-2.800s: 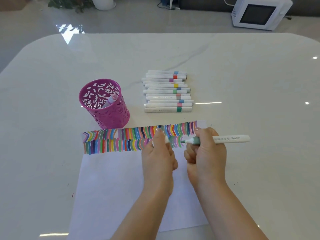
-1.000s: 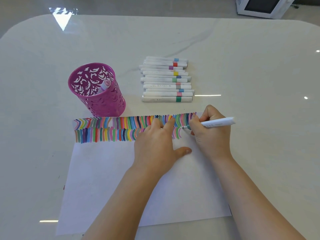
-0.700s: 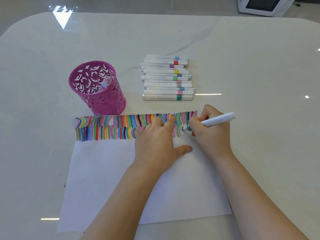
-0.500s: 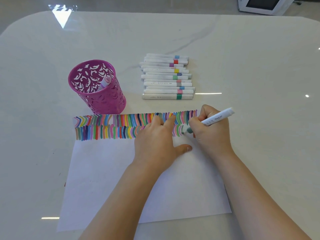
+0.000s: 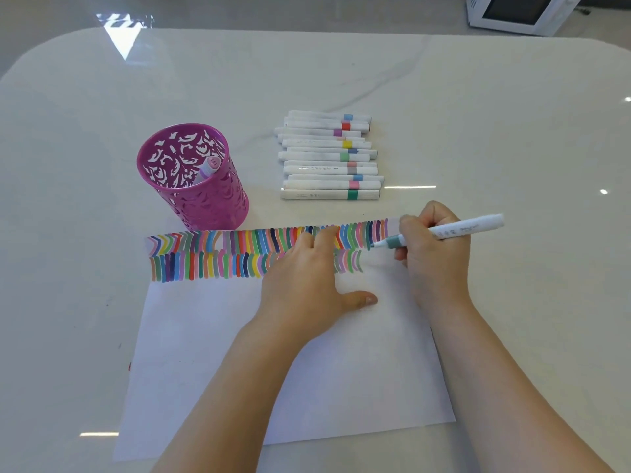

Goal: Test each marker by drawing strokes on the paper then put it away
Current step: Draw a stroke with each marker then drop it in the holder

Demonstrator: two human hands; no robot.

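Magenta cutout cup (image 5: 199,186) at left centre holds one capped marker (image 5: 209,167). Our left hand (image 5: 307,285) lies spread flat on the paper (image 5: 211,353), covering some strokes (image 5: 218,254). Our right hand (image 5: 433,254) pinches a teal-tipped marker (image 5: 454,230), tip at the stroke rows' right end. Capped markers (image 5: 329,155) lie stacked upper centre on the tabletop (image 5: 512,131).

A white marble-look table (image 5: 495,124) spreads out beyond the grip. A white microwave (image 5: 519,11) sits on the floor, far up and right of it.
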